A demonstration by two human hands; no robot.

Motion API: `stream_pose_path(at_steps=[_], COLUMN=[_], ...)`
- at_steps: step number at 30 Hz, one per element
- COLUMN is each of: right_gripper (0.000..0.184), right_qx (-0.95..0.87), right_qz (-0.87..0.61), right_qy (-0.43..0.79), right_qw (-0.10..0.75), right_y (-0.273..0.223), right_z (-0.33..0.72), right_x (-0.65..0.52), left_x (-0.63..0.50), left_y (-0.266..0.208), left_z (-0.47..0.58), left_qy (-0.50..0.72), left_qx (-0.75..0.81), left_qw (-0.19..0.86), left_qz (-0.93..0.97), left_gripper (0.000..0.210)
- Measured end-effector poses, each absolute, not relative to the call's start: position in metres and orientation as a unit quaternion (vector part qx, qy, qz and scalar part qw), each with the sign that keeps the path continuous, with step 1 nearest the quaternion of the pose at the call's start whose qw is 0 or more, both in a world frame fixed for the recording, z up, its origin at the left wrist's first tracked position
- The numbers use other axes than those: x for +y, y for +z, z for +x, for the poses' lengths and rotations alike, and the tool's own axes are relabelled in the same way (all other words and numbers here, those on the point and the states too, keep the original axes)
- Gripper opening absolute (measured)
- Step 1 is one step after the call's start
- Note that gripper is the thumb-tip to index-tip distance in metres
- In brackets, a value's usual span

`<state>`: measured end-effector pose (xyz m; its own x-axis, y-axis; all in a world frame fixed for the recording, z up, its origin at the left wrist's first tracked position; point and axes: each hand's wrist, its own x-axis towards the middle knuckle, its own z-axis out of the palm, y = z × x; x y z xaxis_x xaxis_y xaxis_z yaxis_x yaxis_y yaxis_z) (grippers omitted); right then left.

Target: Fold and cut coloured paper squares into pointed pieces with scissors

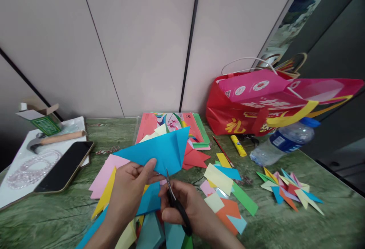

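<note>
Near the middle of the frame, the left hand [129, 184] grasps a folded sheet of blue paper [151, 148], thumb on the near face and fingers behind; this pinch likely keeps the sheet taut and leaves its lower edge free for the blades; the right hand [191, 203], lower centre, is closed around the black handles of the scissors [179, 208], whose tips point up at that edge, an angle that seems to keep the knuckles clear of the paper; loose paper pieces [218, 179] lie right of centre, probably pushed aside for elbow room; a pointed multicoloured paper cluster [291, 192] sits apart at lower right, perhaps to spare its folds; the phone [65, 167] and hammer [57, 138] rest at far left, seemingly out of the way.
</note>
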<state>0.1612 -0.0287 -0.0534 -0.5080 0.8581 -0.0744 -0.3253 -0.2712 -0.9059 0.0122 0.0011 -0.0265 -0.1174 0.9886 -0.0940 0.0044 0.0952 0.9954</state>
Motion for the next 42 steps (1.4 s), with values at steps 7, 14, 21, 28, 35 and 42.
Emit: stream_pose_path(at_steps=[7, 14, 21, 28, 35, 42], right_gripper=[0.046, 0.046, 0.043, 0.043, 0.047, 0.046], right_qx=[-0.457, -0.456, -0.455, -0.447, -0.450, -0.454], right_qz=[-0.300, -0.330, -0.340, -0.343, -0.338, -0.336], right_qy=[0.736, 0.720, 0.718, 0.725, 0.716, 0.711], right_qw=[0.400, 0.406, 0.402, 0.397, 0.413, 0.419], right_y=[-0.056, -0.056, -0.057, -0.058, -0.059, -0.059], right_z=[0.161, 0.160, 0.159, 0.158, 0.159, 0.159], right_x=[-0.029, -0.028, -0.029, -0.027, -0.028, -0.028], left_x=[0.000, 0.000, -0.001, 0.000, -0.002, -0.004], left_y=[-0.023, -0.023, -0.022, -0.024, -0.023, -0.015], left_z=[0.013, 0.014, 0.015, 0.015, 0.016, 0.020], left_qy=[0.506, 0.507, 0.516, 0.518, 0.502, 0.453], left_qx=[0.560, 0.547, 0.545, 0.537, 0.544, 0.588], left_qw=[0.491, 0.506, 0.510, 0.508, 0.495, 0.455], left_qz=[0.436, 0.433, 0.420, 0.430, 0.456, 0.491], left_gripper=[0.029, 0.025, 0.027, 0.026, 0.027, 0.035])
